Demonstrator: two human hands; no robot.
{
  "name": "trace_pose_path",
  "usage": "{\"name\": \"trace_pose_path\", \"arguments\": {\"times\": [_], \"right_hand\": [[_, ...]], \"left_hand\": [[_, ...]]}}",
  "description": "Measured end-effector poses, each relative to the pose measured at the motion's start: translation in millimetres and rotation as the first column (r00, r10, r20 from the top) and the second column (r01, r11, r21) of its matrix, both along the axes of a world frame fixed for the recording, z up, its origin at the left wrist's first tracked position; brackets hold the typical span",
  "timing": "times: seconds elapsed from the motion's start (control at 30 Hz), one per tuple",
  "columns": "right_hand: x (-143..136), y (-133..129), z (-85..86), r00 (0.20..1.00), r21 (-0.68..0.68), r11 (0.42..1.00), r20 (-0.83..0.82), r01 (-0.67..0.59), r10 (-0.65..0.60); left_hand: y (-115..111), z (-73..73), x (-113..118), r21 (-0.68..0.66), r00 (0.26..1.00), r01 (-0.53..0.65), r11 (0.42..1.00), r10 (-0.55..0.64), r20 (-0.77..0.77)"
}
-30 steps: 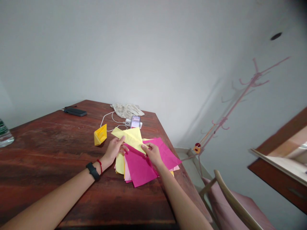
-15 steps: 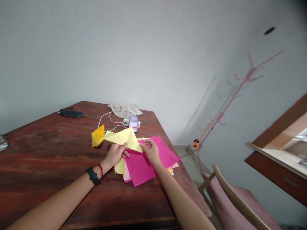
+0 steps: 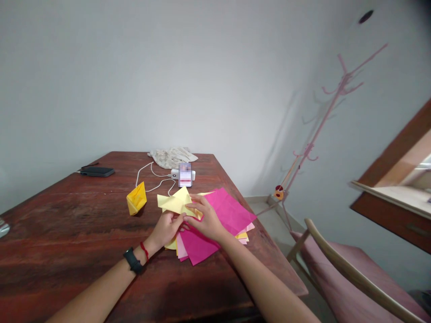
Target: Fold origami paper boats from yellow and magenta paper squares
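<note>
Head-worn camera looks forward, down at the hands (image 3: 186,221).

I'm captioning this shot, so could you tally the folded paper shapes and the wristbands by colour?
Pale yellow folded shape, held: 1
Deep yellow folded shape, on the table: 1
Black wristband: 1
Red wristband: 1
Total: 4

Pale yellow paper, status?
Left hand and right hand on pale yellow paper, over magenta sheets. Folded deep-yellow paper off to the left, untouched.
</note>
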State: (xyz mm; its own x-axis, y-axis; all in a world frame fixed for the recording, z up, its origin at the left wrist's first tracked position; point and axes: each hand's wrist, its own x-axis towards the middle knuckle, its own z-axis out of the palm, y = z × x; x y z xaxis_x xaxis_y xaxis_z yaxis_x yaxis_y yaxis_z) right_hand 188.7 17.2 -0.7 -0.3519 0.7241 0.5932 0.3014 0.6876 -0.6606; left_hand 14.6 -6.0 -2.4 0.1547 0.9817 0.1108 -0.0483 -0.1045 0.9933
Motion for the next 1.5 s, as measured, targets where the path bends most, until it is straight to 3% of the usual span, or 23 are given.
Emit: {"name": "trace_pose_path", "arguments": {"times": [0.33, 0.5, 0.6, 0.8, 1.03, 1.5], "right_hand": [[5, 0, 6.5, 0.994, -0.012, 0.994, 0.034, -0.107, 0.107], [4, 1, 4.2, 0.994, -0.02, 0.995, -0.057, -0.095, 0.094], [3, 1, 3.8, 0.993, -0.024, 0.995, -0.08, -0.092, 0.09], [4, 2, 5.6, 0.994, 0.013, 0.995, -0.042, -0.1, 0.1], [4, 5, 6.3, 0.995, 0.044, 0.995, -0.056, -0.086, 0.088], [2, 2, 8.7, 0.998, -0.001, 0.999, -0.054, -0.036, 0.036]], "left_hand": [[5, -4.3, -7, 0.158, 0.995, -0.022, 0.987, 0.037, -0.095], [4, -18.7, -5, 0.06, 0.99, 0.12, 0.991, -0.115, -0.087], [4, -22.5, -3, 0.089, 0.987, 0.143, 0.986, -0.135, -0.085], [11, -20.2, -3, 0.271, 0.986, 0.043, 0.962, 0.002, -0.164], [11, -19.1, -1, 0.24, 0.995, 0.092, 0.966, -0.078, -0.067], [8, -9.9, -1, 0.194, 0.996, 0.088, 0.977, -0.084, -0.032]]}}
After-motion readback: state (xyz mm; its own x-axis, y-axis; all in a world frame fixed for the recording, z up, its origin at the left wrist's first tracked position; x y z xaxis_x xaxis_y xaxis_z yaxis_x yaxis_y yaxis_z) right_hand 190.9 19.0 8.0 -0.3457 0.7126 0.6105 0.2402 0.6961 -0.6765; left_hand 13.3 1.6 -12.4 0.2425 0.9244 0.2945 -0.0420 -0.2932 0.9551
